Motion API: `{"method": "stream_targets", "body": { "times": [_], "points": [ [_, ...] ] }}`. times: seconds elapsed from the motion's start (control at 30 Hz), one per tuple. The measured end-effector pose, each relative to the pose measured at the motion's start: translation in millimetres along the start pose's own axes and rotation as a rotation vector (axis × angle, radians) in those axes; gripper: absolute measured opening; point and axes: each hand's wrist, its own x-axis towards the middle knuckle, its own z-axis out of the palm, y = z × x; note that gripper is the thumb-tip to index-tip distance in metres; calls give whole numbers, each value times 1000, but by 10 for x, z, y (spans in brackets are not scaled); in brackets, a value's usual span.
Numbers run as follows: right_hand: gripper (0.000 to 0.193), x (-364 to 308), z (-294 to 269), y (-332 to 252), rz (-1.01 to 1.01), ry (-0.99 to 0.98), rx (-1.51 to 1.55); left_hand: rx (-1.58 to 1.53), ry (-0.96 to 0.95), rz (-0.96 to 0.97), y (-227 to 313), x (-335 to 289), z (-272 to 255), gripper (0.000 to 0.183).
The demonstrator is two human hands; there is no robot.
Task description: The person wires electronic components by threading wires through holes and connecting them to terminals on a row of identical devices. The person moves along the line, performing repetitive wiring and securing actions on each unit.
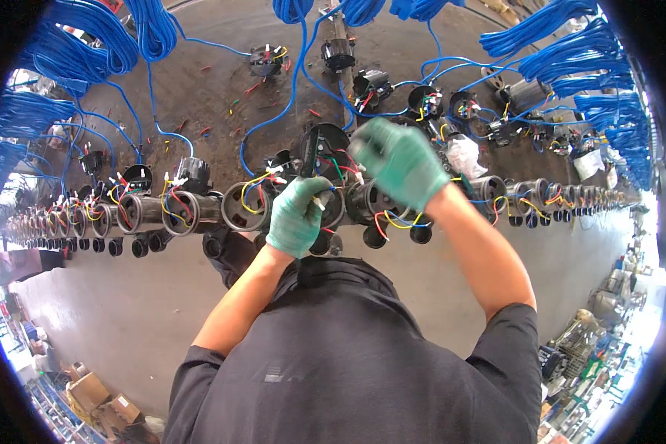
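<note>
My left hand (300, 216), in a green knitted glove, is closed at the rim of a grey cylindrical pump motor housing (336, 210). A dark bar-shaped piece (311, 154) rises just above its fingers; whether the hand grips it cannot be made out. Something small and pale shows at the fingertips. My right hand (401, 164), gloved alike, is raised to the right and smeared by motion, so its fingers do not read. Between the hands sits a round black cover (331, 148), with red and green wires and white connectors beside it.
A long row of open motor housings (142, 213) with coloured wires lines the bench edge. Coiled blue cables (152, 29) hang along the far side, running to black caps (266, 61). Wire scraps litter the dark bench top (214, 96). Cardboard boxes (89, 391) stand at lower left.
</note>
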Motion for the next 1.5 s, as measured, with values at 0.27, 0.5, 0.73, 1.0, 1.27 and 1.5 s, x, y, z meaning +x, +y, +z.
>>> {"method": "stream_targets", "body": {
  "times": [0.27,0.5,0.73,1.0,1.27,1.5],
  "points": [
    [32,1171,565,1393,401,-679,-789,-62,4,-29,-45,18,-26,14],
    [39,1058,819,1607,414,-700,-833,-93,-2,-21,-68,8,-51,15],
    [38,1007,551,1088,345,-657,-901,-112,-9,-33,-57,17,-52,15],
    [17,451,-1,513,30,-193,-150,-140,-7,-98,-38,3,-34,14],
    [24,-448,180,-147,-193,71,516,-149,-23,-158,5,10,-42,14],
    [17,-510,534,-241,-58,247,510,-81,-17,-123,53,27,-67,17]
  ]
}}
